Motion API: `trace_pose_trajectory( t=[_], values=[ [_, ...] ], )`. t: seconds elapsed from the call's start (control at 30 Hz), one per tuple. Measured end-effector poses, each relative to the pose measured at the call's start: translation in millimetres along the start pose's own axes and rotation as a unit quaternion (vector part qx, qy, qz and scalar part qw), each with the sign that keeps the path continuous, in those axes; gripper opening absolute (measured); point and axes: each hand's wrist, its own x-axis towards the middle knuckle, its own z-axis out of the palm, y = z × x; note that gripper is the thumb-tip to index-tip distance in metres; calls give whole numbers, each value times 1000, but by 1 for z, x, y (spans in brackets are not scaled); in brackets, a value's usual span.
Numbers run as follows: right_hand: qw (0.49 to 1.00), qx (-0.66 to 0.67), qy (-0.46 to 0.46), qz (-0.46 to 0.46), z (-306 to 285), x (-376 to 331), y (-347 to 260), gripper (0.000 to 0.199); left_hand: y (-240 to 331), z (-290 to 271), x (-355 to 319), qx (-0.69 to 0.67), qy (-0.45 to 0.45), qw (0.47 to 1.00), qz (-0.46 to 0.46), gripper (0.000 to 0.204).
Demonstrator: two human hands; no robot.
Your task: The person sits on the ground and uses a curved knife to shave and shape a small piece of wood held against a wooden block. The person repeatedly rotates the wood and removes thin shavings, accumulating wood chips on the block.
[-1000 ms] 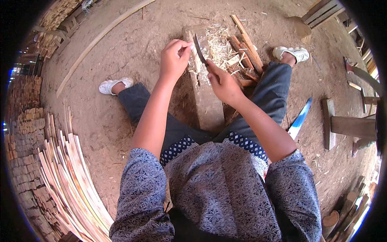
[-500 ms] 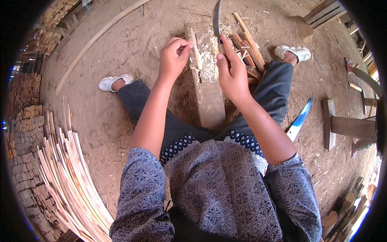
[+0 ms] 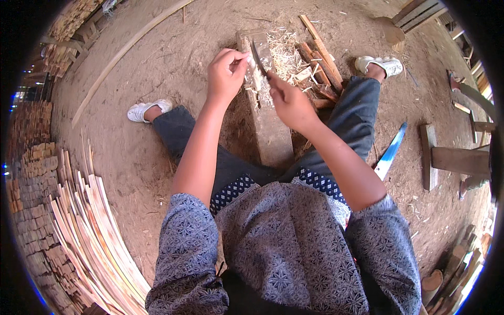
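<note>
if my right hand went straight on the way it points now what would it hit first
Your right hand, knife leading, would probably meet the pale wood strip by the left hand first; its height above the plank is unclear.

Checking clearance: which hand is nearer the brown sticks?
Right. The right hand is left of the near end of the brown sticks; the left hand is farther left, beyond the knife.

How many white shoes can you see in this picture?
2. One white shoe is on the person's left foot, left of the wooden beam; the other white shoe is on the right foot, at upper right. Others may be hidden.
</note>
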Motion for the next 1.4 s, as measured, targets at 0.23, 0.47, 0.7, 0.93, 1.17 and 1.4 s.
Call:
trace_pose_trajectory(
  t=[0.23,0.47,0.7,0.93,1.17,1.4],
  values=[
    [999,-32,11,-38,8,-7,-7,51,7,8,1,-1,17,999,32,6],
    [986,99,126,37,-11,-4,-45,53,3,10,-2,-1,34,999,35,7],
    [983,135,106,65,-16,4,-51,50,-3,6,-4,26,45,998,43,8],
    [999,27,29,0,-13,9,-22,53,-6,7,-4,41,49,997,45,8],
    [997,-53,-41,25,-1,3,-1,55,2,16,-2,33,52,997,46,7],
    [995,-57,-63,61,8,-5,6,54,4,18,1,23,50,997,55,8]
  ],
)
